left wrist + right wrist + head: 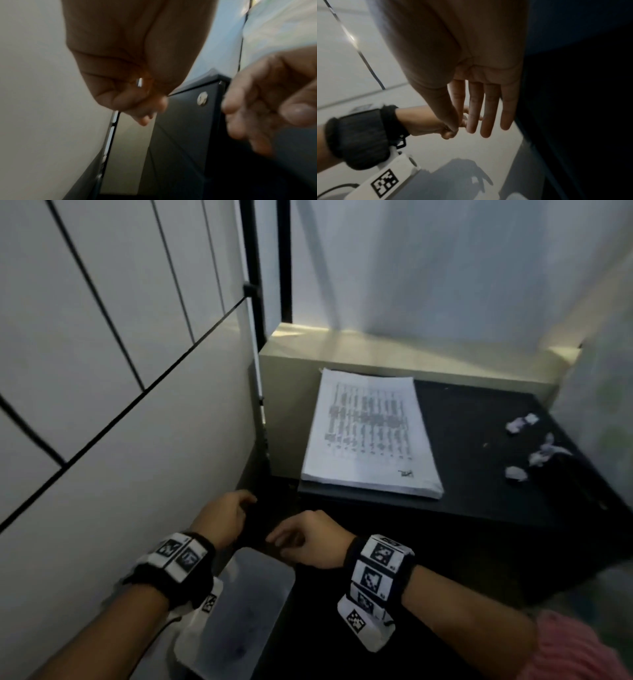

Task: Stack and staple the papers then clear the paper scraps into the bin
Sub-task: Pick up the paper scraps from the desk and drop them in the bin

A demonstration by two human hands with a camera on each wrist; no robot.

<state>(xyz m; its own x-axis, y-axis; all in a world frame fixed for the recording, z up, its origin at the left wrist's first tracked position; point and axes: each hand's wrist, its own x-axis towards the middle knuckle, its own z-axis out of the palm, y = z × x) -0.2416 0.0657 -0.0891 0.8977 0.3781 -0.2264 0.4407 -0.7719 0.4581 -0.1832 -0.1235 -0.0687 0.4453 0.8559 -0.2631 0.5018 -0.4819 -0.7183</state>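
Papers [371,436] stacked on black table [513,501] | scraps [534,445] right | hands: left [224,517] curled, empty; right [308,539] relaxed, empty

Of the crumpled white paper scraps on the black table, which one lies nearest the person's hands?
The lowest crumpled white paper scrap, nearest the black table's front edge; the other scraps lie farther back toward the wall.
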